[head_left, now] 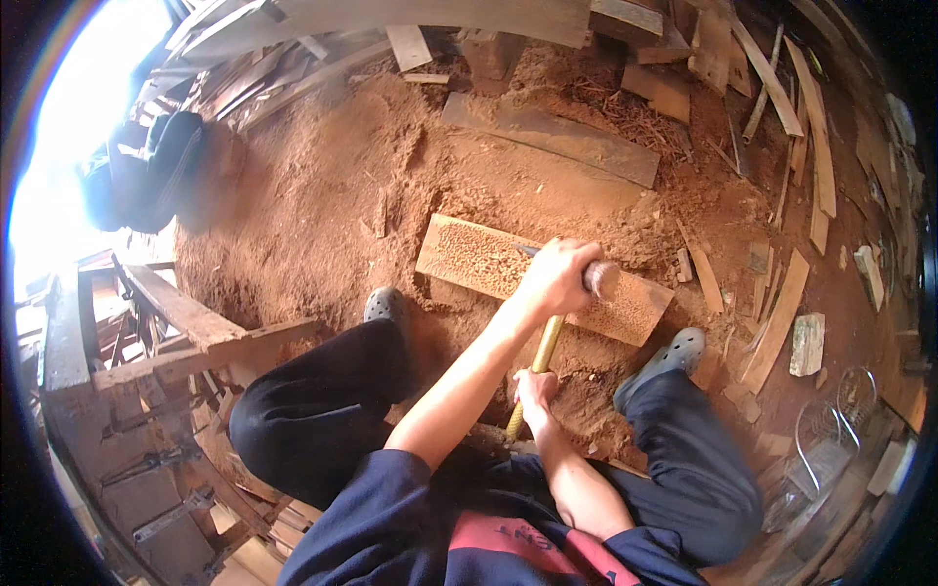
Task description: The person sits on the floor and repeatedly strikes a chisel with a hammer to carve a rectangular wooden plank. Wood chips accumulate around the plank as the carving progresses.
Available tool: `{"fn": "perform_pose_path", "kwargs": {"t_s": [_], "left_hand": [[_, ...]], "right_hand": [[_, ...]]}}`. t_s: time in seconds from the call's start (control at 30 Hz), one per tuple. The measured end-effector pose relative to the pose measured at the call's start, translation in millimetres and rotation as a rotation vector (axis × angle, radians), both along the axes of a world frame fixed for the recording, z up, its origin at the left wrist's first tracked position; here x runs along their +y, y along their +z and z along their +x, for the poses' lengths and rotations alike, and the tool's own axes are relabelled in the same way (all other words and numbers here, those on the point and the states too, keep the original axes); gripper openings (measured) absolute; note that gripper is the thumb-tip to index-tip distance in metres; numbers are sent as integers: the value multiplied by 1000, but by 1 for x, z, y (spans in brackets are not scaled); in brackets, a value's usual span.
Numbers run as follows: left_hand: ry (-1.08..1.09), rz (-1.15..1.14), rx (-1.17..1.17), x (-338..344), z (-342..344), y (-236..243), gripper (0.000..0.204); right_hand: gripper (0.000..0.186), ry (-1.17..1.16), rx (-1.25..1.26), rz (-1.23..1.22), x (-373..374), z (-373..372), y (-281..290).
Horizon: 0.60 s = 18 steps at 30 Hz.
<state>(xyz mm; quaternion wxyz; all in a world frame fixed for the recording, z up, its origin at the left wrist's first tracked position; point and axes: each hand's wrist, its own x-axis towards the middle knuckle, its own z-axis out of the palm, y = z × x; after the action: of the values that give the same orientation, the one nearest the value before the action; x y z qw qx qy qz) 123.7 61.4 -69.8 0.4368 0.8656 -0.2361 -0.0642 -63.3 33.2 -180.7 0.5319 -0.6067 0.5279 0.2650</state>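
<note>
My left hand [559, 276] grips the upper end of a yellow-handled tool [543, 352], just below its blurred head [603, 279]. A dark blade tip [529, 251] pokes out past the fingers. Closer to my body, my right hand [534, 390] is wrapped around the lower part of the same handle. The tool's head hangs over a light wooden plank [469, 256] with a pitted, chipped surface, which lies on reddish sawdust between my two grey clogs [384, 305] [676, 350]. Whether the head touches the plank is hidden by my hand.
Reddish sawdust [322, 195] covers the ground. A long dark board [552, 135] lies beyond the plank, and loose slats [782, 313] and offcuts are scattered at right. A wooden frame [166, 332] stands at left, a dark bag [156, 166] at upper left, and wire baskets [831, 435] at lower right.
</note>
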Motion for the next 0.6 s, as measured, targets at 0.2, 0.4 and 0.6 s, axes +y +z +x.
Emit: {"fn": "perform_pose_path", "kwargs": {"t_s": [0.2,0.4,0.6], "left_hand": [[178,107,64,34,-8,-34,27],[202,85,30,56,-23,-61,25],[225,27,44,62,-27,-71,22]], "right_hand": [[10,4,-2,32,-7,0,-1],[19,45,-177,57,-18,-7,14],[21,30,-180,97,-27,3,58]]}}
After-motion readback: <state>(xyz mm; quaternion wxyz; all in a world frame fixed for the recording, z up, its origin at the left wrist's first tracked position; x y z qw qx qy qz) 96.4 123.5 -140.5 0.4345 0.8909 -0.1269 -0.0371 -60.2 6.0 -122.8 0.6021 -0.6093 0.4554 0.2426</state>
